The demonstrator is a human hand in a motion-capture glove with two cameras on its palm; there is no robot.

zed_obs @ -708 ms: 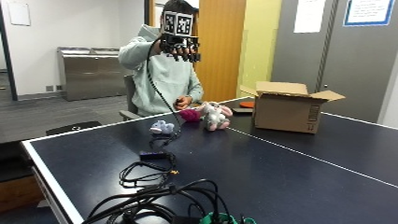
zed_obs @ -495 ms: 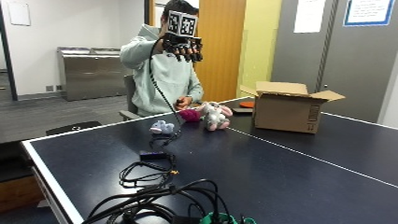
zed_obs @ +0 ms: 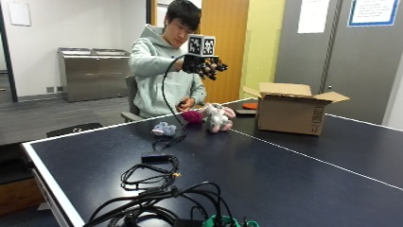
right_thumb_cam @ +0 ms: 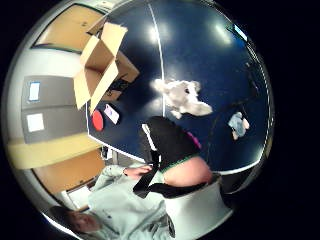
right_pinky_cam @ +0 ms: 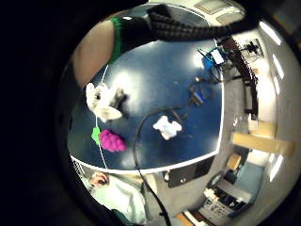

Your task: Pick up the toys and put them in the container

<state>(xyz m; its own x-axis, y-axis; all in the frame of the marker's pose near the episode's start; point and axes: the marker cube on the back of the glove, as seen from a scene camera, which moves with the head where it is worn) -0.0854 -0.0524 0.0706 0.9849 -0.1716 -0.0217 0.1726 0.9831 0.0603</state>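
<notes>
Toys lie on the far side of the dark blue counter [zed_obs: 283, 175]: a small pale blue plush [zed_obs: 164, 128] at left, a magenta toy [zed_obs: 192, 117], then a white plush rabbit [zed_obs: 217, 117]. Right of them stands the open cardboard box [zed_obs: 291, 109]. Above the toys hangs the gloved right hand [zed_obs: 206, 67], grip apart, empty.

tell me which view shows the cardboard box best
The outside view: the cardboard box stands in full on the table, flaps open, its side facing the camera. The thumb side palm view shows it from above, smaller, at the picture's edge. The little finger side palm view does not show it.
</notes>
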